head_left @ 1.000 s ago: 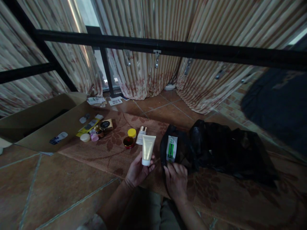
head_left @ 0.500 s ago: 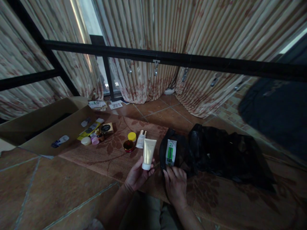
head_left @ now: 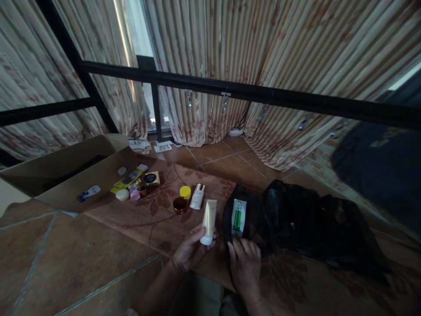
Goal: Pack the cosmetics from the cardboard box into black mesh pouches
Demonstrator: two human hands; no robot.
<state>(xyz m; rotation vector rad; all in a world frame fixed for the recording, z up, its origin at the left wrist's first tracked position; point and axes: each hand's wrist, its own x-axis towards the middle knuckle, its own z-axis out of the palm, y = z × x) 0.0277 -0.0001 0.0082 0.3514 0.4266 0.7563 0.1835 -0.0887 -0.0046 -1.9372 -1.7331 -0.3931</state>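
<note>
My left hand (head_left: 192, 250) holds a pale gold squeeze tube (head_left: 209, 217) by its lower end, the white cap pointing down. To the right, my right hand (head_left: 246, 265) has its fingers curled over the near rim of a black pouch (head_left: 255, 215). A white and green tube (head_left: 238, 217) shows at the pouch mouth, just above those fingers; its lower end is hidden. Beyond my left hand are a white bottle with a gold cap (head_left: 198, 196), a dark red jar (head_left: 180, 205) and a yellow-lidded jar (head_left: 185, 192).
An open cardboard box (head_left: 75, 175) stands at the left. Beside it lie a yellow packet (head_left: 129, 179), a gold box (head_left: 151, 178) and several small jars. A black plastic bag (head_left: 322, 228) spreads at the right on the patterned brown mat (head_left: 158, 219). A dark metal bar (head_left: 263, 93) crosses before the curtains.
My left hand has drawn the gold tube slightly nearer to me, away from the white bottle, and turned it a little. My right hand stays on the pouch rim. The view has shifted slightly.
</note>
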